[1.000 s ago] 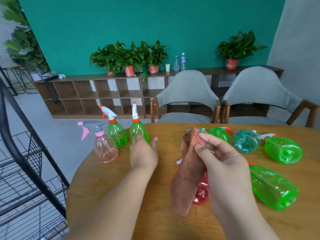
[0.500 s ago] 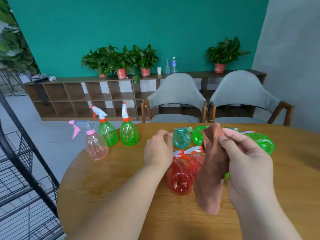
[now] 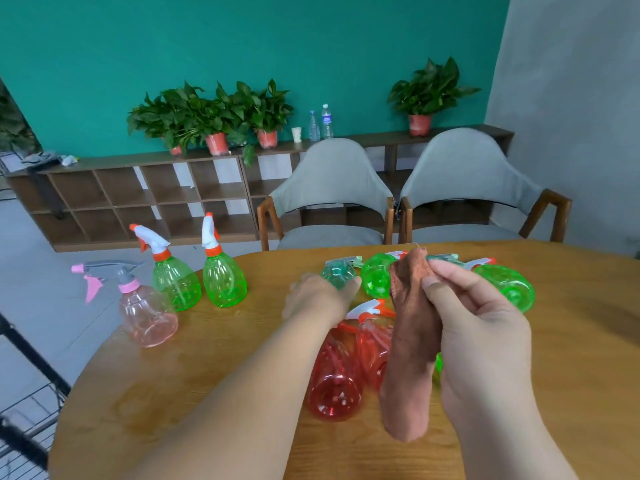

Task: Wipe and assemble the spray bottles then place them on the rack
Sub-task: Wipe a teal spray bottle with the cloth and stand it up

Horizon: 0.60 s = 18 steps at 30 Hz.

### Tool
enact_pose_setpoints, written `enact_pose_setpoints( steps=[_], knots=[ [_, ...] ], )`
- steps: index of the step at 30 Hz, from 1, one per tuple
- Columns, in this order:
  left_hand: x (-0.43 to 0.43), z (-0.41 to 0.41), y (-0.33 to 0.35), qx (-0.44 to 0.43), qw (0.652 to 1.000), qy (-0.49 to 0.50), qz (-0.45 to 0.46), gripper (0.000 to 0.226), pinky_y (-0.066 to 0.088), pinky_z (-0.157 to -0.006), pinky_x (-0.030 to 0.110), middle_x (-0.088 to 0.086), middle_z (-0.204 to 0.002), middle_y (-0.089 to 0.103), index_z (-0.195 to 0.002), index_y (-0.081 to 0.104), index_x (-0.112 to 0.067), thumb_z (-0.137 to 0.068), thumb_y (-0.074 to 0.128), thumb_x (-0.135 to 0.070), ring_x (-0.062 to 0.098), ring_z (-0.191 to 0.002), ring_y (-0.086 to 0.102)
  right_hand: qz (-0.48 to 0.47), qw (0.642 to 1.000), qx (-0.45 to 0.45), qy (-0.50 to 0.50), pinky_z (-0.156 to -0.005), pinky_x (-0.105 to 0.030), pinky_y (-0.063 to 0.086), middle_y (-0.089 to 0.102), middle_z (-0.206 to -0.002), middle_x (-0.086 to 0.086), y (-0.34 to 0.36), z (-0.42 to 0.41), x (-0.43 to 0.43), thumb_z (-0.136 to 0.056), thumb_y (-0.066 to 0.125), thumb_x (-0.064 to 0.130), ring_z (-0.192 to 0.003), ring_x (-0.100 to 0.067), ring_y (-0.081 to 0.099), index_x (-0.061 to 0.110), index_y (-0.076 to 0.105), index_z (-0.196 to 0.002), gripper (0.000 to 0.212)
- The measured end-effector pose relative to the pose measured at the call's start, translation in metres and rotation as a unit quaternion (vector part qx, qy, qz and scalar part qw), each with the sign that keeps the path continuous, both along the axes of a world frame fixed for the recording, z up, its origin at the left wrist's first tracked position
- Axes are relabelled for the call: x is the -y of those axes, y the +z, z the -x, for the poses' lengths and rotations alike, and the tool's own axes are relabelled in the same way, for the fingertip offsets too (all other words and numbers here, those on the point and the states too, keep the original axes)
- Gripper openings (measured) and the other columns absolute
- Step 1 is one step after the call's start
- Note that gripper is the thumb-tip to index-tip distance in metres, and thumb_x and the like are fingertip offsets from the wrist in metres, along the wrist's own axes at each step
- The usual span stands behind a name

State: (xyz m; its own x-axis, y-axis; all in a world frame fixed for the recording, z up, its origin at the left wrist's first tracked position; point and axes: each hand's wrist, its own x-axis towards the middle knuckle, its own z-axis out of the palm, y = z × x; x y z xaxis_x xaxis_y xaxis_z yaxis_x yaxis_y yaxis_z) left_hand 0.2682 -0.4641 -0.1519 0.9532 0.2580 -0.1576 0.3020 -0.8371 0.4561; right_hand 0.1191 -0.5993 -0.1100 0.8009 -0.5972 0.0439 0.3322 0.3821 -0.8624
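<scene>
Soft cloth [image 3: 408, 341] is pinched in the right hand [image 3: 485, 327]; left hand [image 3: 317, 299], fingers [image 3: 348, 285] relaxed, is held by a light, probably slippery bottle [image 3: 337, 273], best gripped mid-body.

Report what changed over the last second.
The left hand moved from beside the upright green bottle rightward to the lying teal bottle; whether it grips it is unclear. The right hand still pinches the brown cloth; the pink bottle stayed put.

A pink spray bottle [image 3: 147, 313] and two green spray bottles [image 3: 176, 285] [image 3: 224, 282] stand assembled at the table [image 3: 207, 375] edge, left. Red bottles [image 3: 334, 386], a teal bottle [image 3: 337, 273] and green bottles [image 3: 509, 284] lie sideways by a hanging brown cloth [image 3: 410, 358].
</scene>
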Motion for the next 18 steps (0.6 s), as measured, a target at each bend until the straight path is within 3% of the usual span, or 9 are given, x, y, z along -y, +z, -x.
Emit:
enact_pose_setpoints(
  steps=[3,5,7,9,14,18],
  knots=[
    [0.001,-0.018,-0.010,-0.003,1.000,0.028,0.005,0.122,0.063,-0.088,0.048,0.010,-0.121,0.072,-0.148,0.042,-0.012,-0.067,0.047,-0.103,0.031,-0.106,0.073,0.000,1.000,0.000,0.009,-0.095,-0.027,0.062,0.083,-0.101,-0.007,-0.002,-0.006,0.001,-0.095,0.075,-0.002,-0.106,-0.023,0.079,0.012,0.081,-0.108,0.020],
    [0.000,-0.023,-0.015,-0.002,0.999,0.035,0.012,0.119,0.062,-0.075,0.039,0.006,-0.102,0.077,-0.148,0.041,-0.012,-0.070,0.047,-0.101,0.026,-0.090,0.077,-0.003,1.000,-0.002,0.012,-0.093,-0.025,0.062,0.083,-0.101,-0.007,-0.003,-0.009,0.002,-0.095,0.075,-0.002,-0.105,-0.020,0.079,0.011,0.081,-0.109,0.020],
    [0.002,-0.025,-0.015,-0.001,0.999,0.036,0.025,0.103,0.052,-0.059,0.030,0.002,-0.082,0.075,-0.140,0.047,-0.008,-0.081,0.052,-0.093,0.020,-0.066,0.073,-0.005,1.000,-0.005,0.010,-0.090,-0.022,0.063,0.083,-0.100,-0.006,-0.004,-0.012,0.005,-0.095,0.075,-0.002,-0.104,-0.020,0.079,0.011,0.081,-0.108,0.020],
    [0.003,-0.024,-0.011,0.004,0.998,0.037,0.041,0.083,0.046,-0.053,0.027,0.000,-0.072,0.070,-0.128,0.056,-0.009,-0.091,0.054,-0.082,0.016,-0.053,0.066,-0.007,1.000,-0.007,0.008,-0.089,-0.022,0.063,0.083,-0.101,-0.007,-0.003,-0.013,0.006,-0.094,0.076,-0.001,-0.104,-0.021,0.079,0.013,0.082,-0.107,0.020],
    [-0.006,-0.020,-0.008,0.026,0.990,0.053,0.125,0.063,0.037,-0.051,0.028,0.001,-0.070,0.060,-0.119,0.065,-0.006,-0.099,0.057,-0.065,0.017,-0.055,0.057,0.000,1.000,-0.009,0.006,-0.089,-0.022,0.063,0.083,-0.100,-0.005,-0.002,-0.012,0.005,-0.094,0.076,-0.001,-0.104,-0.019,0.079,0.016,0.082,-0.105,0.021],
    [-0.021,-0.005,-0.003,0.072,0.975,0.088,0.191,0.058,0.042,-0.055,0.031,0.001,-0.079,0.059,-0.109,0.057,-0.007,-0.098,0.061,-0.064,0.017,-0.065,0.057,0.000,1.000,-0.001,0.008,-0.087,-0.020,0.062,0.083,-0.101,-0.005,0.000,-0.006,0.004,-0.095,0.076,-0.001,-0.102,-0.016,0.079,0.017,0.083,-0.106,0.022]
  ],
)
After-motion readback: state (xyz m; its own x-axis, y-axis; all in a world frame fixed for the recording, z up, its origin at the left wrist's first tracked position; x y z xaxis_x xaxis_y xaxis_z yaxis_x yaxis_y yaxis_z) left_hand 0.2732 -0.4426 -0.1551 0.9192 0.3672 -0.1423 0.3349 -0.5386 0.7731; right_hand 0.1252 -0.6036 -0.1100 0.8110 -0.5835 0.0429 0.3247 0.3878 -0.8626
